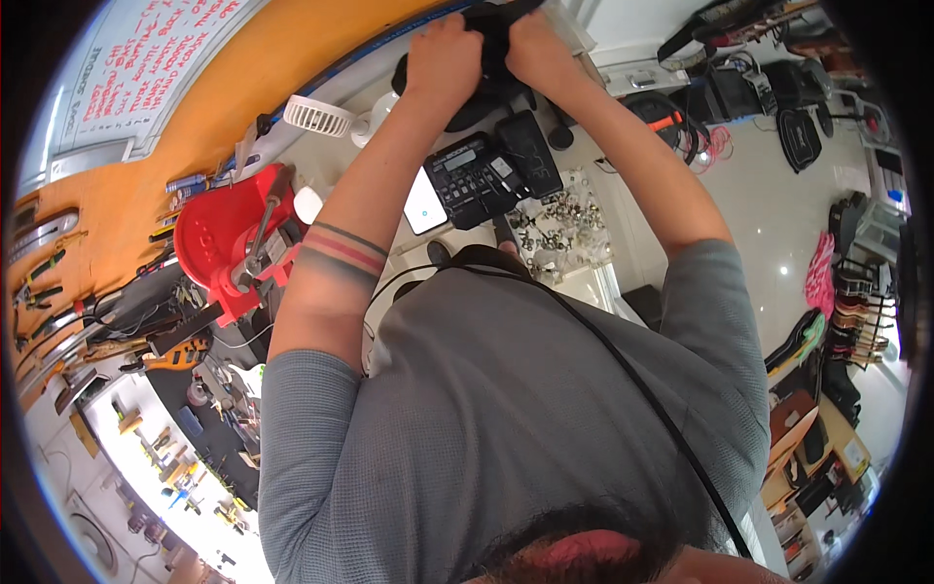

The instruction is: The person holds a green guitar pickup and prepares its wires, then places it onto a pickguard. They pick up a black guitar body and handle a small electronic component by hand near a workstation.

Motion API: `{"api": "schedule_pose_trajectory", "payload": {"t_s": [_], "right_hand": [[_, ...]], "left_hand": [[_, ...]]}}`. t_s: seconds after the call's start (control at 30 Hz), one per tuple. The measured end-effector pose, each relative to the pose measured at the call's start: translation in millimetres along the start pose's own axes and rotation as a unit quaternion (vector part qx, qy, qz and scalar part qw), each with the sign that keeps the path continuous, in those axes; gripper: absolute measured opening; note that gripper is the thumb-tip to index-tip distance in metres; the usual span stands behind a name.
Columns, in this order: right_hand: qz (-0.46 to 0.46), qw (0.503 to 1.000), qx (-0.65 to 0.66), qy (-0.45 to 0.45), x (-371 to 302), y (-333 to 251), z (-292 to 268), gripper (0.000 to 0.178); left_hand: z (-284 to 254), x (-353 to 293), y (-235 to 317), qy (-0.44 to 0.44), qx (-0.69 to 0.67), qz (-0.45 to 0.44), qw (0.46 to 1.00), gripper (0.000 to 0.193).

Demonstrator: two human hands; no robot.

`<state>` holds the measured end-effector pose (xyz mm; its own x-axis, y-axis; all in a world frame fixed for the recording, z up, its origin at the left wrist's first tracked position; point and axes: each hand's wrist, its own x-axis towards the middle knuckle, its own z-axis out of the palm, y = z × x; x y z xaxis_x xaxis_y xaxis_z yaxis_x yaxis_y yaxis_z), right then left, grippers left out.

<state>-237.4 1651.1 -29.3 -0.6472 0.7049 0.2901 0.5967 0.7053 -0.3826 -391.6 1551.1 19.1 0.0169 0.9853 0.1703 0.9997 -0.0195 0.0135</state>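
At the far edge of the bench, my left hand is closed with its fingers curled over a dark, soft-looking black bag or cloth. To its right, my right hand is also closed on the same black thing. Its exact kind is hard to tell, as the fingers and the picture's rim hide part of it. Nearer to me lies a black effects unit with knobs and a small screen, a black case-like piece beside it. A lit phone rests by my left forearm.
Small metal parts and plastic bags lie scattered right of the effects unit. A small white fan stands at the left, beyond a red holder with metal tools. A black cable runs across my shirt. Guitars stand far right.
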Motion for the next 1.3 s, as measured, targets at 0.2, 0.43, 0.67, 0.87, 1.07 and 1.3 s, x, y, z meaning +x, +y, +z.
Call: {"api": "schedule_pose_trajectory", "payload": {"t_s": [0.2,0.43,0.67,0.87,1.07,1.3], "right_hand": [[0.01,0.999,0.017,-0.04,0.7,17.7,-1.7,0.027],[0.048,0.993,0.108,-0.014,-8.2,1.2,-81.4,0.079],[0.298,0.808,0.472,0.188,-191.5,45.3,-125.2,0.012],[0.702,0.649,0.277,0.099,-513.9,73.7,58.3,0.009],[0.711,0.489,0.505,-0.03,-479.4,-20.2,109.5,0.043],[0.466,0.795,0.334,-0.197,-355.0,-25.0,92.4,0.061]], "left_hand": [[1.1,-3.2,6.7,0.115,0.002,0.103,0.988,0.032],[-10.8,-17.8,10.2,-0.1,-0.066,0.183,0.976,0.044],[-6.4,-16.7,11.6,-0.117,0.014,0.229,0.966,0.029],[-4.7,-14.2,16.4,-0.029,-0.071,0.172,0.982,0.02],[2.2,-20.2,23.0,-0.028,-0.005,0.189,0.982,0.021],[14.5,-30.3,27.5,-0.012,0.062,0.207,0.976,0.023]]}}
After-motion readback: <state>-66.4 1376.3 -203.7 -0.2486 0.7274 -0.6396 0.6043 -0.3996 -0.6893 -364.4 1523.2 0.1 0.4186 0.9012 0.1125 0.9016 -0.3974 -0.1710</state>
